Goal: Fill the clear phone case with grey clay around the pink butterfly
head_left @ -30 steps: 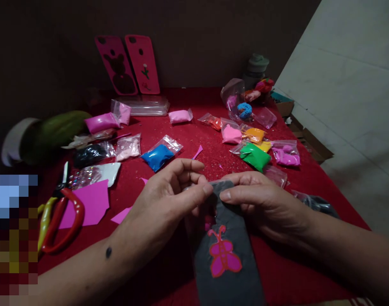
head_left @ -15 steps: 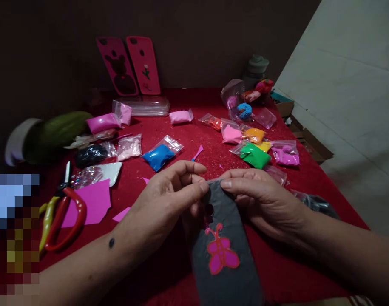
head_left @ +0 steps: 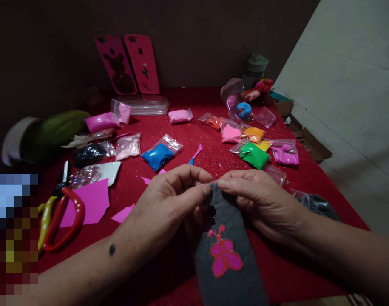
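Between my hands is a phone case covered in dark grey clay, tilted toward me. A pink butterfly with orange outlines decorates its face, below a round camera hole. My left hand pinches the top left corner, thumb on the front. With thumb and curled fingers, my right hand grips the top right corner. The fingertips behind the case are partly hidden. Just beyond the hands lies a small pink and blue tool.
Red-and-yellow-handled scissors lie left by pink paper. Bags of blue clay, green clay and other colours spread across the red cloth. Two pink phone cases lean on the back wall. A bottle stands back right.
The phone case has shifted slightly down and right, with its top tilted a little. My left hand has moved slightly right at the fingertips; both hands keep hold of the top edge.
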`<state>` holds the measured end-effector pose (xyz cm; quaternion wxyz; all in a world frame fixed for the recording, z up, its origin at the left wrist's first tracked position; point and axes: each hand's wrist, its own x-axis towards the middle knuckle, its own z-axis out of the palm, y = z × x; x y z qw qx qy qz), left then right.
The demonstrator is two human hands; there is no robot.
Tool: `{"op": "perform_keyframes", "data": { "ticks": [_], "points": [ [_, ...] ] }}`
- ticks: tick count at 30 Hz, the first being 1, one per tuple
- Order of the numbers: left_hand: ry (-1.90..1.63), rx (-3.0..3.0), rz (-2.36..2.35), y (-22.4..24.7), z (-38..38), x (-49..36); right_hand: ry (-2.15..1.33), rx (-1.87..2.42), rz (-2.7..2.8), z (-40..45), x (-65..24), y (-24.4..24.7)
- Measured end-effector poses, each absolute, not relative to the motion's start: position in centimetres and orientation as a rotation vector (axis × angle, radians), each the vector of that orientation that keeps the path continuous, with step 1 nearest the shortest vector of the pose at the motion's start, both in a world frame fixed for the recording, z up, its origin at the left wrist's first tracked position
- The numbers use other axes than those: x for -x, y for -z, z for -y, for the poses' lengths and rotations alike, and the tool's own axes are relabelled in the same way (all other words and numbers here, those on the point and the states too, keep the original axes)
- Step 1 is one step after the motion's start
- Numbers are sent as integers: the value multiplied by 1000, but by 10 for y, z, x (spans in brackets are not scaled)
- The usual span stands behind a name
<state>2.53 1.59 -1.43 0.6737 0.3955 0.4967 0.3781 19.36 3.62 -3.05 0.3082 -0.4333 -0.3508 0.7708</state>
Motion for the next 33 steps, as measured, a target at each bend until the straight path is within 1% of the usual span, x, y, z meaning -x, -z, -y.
{"op": "perform_keyframes", "data": {
  "ticks": [19, 28, 33],
  "points": [
    [-820, -915, -1053, 15, -12, -24, -2039, 1153, 859, -35, -194, 32],
    [-878, -917, -1026, 23, -24, -11, -1954, 877, 627, -46, -192, 38],
    [-888, -871, -1000, 22, -22, -10, -2010, 836, 708, -43, -196, 36]
  ]
}}
